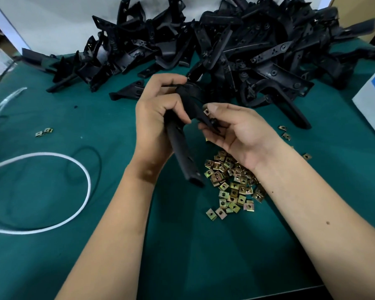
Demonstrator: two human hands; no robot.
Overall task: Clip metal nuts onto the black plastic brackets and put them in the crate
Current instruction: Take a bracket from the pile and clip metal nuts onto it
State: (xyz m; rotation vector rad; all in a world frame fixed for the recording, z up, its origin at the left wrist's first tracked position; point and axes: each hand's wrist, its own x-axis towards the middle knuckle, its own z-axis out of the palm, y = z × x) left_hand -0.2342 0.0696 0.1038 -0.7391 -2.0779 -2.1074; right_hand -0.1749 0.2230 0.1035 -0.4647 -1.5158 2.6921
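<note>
- Gripped in the left hand (160, 118), a black bracket (183, 148) hung above the green table (117, 213), fingers curled round its stem.
- Right hand (232, 131) pinched a metal nut (207, 111) against the bracket's far arm.
- Loose nuts (232, 187) lay heaped just below the hands.
- More brackets (225, 50) were piled at the far side.
- White cord (82, 169) looped on the left.

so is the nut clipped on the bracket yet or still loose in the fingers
Cannot tell. The right hand pinches a metal nut right at the tip of the black bracket gripped by the left hand, but fingers hide whether it is seated.
</note>
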